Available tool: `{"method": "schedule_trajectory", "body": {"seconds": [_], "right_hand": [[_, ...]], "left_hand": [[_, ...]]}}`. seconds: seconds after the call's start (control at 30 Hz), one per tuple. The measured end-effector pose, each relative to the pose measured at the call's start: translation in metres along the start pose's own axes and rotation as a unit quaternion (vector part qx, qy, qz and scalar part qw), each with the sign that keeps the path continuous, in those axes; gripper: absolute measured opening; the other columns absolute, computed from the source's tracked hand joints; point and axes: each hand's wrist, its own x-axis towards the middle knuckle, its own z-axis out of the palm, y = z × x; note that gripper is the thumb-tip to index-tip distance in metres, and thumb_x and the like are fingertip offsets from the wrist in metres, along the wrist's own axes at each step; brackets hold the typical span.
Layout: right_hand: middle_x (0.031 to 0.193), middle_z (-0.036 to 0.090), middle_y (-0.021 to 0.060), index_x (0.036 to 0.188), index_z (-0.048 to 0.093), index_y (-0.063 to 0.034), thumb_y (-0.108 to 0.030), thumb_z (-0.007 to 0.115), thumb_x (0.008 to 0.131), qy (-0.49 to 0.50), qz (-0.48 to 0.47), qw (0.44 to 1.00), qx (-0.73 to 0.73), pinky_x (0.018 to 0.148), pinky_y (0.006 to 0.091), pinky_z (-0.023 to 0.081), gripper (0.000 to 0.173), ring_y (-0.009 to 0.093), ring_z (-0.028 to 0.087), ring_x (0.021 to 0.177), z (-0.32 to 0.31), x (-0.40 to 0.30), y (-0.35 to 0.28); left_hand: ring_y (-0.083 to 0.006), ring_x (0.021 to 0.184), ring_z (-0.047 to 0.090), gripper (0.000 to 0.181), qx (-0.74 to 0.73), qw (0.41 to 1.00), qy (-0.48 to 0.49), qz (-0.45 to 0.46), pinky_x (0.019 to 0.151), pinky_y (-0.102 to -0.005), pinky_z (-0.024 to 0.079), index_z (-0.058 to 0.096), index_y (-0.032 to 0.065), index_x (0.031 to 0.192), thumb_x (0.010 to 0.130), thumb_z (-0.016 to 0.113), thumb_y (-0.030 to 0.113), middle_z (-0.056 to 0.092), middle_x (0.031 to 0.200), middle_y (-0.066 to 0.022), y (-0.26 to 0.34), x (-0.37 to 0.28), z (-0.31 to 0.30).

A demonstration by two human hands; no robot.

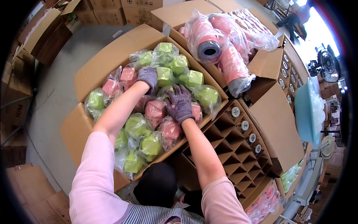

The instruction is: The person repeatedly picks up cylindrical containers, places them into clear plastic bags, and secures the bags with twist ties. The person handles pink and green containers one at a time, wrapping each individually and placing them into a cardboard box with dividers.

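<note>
A large open cardboard carton [100,63] lies before me, filled with green and pink plastic parts in clear bags. My left hand [148,77], in a grey-purple work glove, reaches in between a bagged pink part [128,75] and a bagged green part [164,76]. Its fingertips are hidden, so a grip cannot be made out. My right hand [180,104], gloved alike, rests with fingers apart on the bagged pieces. Near it are a bagged pink part [155,110] on its left and a bagged green part [207,94] beyond it.
Bagged pink cylinders [233,64] lie in a carton behind. At right stands a divided carton [232,142] with several metal-topped items in one row. Further right are a light-blue tub [303,112] and a fan [328,63]. A person [296,21] is in the background.
</note>
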Motion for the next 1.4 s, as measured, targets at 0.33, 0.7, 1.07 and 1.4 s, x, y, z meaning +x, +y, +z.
{"method": "schedule_trajectory", "body": {"seconds": [0.33,0.7,1.07,1.4], "right_hand": [[0.134,0.056,0.0152,0.119,0.067,-0.0181,-0.033,0.063,0.086,0.000,-0.026,1.000,0.011,0.109,0.0545,0.035,0.036,0.040,0.045,0.131,-0.004,0.005,-0.016],[0.141,0.052,0.0172,0.121,0.068,-0.0232,-0.035,0.069,0.082,-0.025,-0.012,0.997,0.076,0.112,0.0530,0.033,0.040,0.040,0.041,0.136,0.000,0.005,-0.021],[0.144,0.056,0.0014,0.151,0.043,-0.0183,-0.057,0.048,0.102,-0.007,0.180,0.534,0.826,0.107,0.0454,0.048,0.063,0.021,0.056,0.130,-0.252,-0.103,-0.015],[0.124,0.061,0.0176,0.127,0.061,-0.0020,-0.034,0.068,0.095,0.011,0.120,0.951,0.283,0.104,0.0376,0.046,0.046,0.028,0.059,0.119,-0.345,-0.340,-0.111]], "left_hand": [[-0.0288,0.101,0.068,0.061,-0.195,0.941,-0.246,0.127,0.094,-0.0371,0.053,0.071,0.0059,0.112,0.063,0.085,0.041,0.073,0.109,-0.0161,-0.065,0.044,0.083],[-0.0162,0.108,0.062,0.030,-0.760,0.649,0.034,0.031,0.101,-0.0321,0.046,0.069,0.0005,0.116,0.088,0.071,0.012,0.070,0.114,-0.0061,-0.091,-0.074,-0.074],[-0.0279,0.114,0.059,0.029,-0.679,0.674,0.108,0.270,0.098,-0.0378,0.048,0.068,0.0034,0.114,0.085,0.065,0.004,0.063,0.124,-0.0139,0.004,-0.330,-0.107],[-0.0305,0.115,0.063,0.031,-0.565,0.737,-0.069,0.364,0.101,-0.0360,0.050,0.068,0.0006,0.116,0.085,0.067,0.003,0.064,0.127,-0.0163,0.095,-0.420,-0.145]]}}
